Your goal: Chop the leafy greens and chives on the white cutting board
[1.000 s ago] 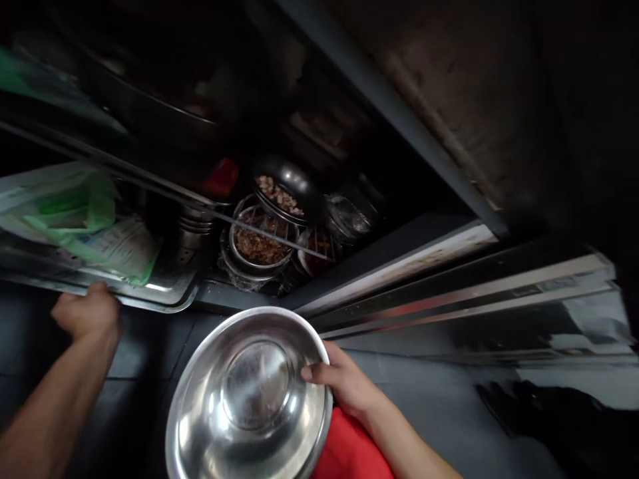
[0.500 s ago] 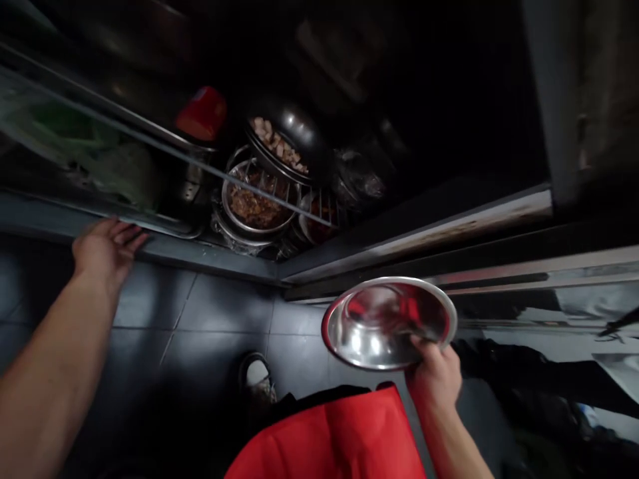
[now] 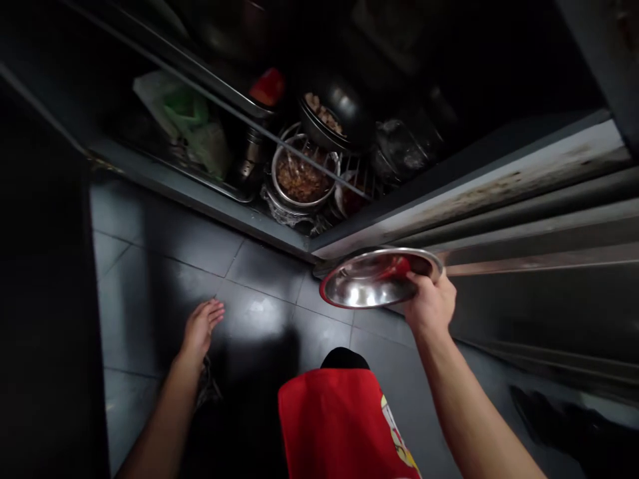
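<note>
By its rim, my right hand (image 3: 430,299) grips a shiny metal bowl (image 3: 369,293), tilted so that its inside shows; nothing can be made out in it. My left hand (image 3: 202,327) hangs over the tiled floor with its fingers stretched out and nothing in it. Ahead is a dark open cabinet with a wire rack (image 3: 344,178). In the cabinet, a metal pot (image 3: 275,166) of brown food stands in front of a tilted black bowl (image 3: 344,100) with pale diced pieces inside.
A metal tray (image 3: 200,183) carries a plastic bag (image 3: 197,126) with something green. Behind it is a red container (image 3: 268,86). The cabinet's lower edge (image 3: 259,229) borders the tiled floor (image 3: 264,266). To my right runs a metal-fronted unit (image 3: 539,266). A red apron (image 3: 329,419) covers my front.
My left hand has left the cabinet's front edge and drawn back over the floor. My right hand still holds the bowl, now tilted more edge-on. The view has shifted to the left.
</note>
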### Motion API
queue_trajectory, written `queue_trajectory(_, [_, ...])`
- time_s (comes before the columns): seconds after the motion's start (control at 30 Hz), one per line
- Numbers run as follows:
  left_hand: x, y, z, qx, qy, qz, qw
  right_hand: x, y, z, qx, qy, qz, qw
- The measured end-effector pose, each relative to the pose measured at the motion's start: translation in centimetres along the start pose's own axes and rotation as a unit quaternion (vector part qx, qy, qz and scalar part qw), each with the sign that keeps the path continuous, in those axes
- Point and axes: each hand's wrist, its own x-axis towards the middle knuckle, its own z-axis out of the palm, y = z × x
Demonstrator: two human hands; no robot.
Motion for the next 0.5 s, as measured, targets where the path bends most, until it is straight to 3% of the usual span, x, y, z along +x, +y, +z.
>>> queue_trajectory(0.17, [-4.0,-1.1,-4.9,-0.004,0.093,0.062,0.994,0.1,0.4,0.1,-0.060,-0.023,-0.006,0.998])
queue_trajectory(0.27, [-6.0,-0.9,-5.3,0.023,0.088,0.091,0.992,-0.2,0.6,0.4,-0.059,-0.011,-0.019,0.998])
queue_trajectory(0.37, [-7.2,0.8,-3.0,0.062,0.057,0.104,0.991,-0.6,0.7,0.8,-0.058,-0.009,-0.028,0.998])
queue_trajectory(0.5, [-9.2,7.0,3.6,0.117,0.010,0.191,0.975,-1.0,0.7,1.0,-0.065,0.007,-0.030,0.997])
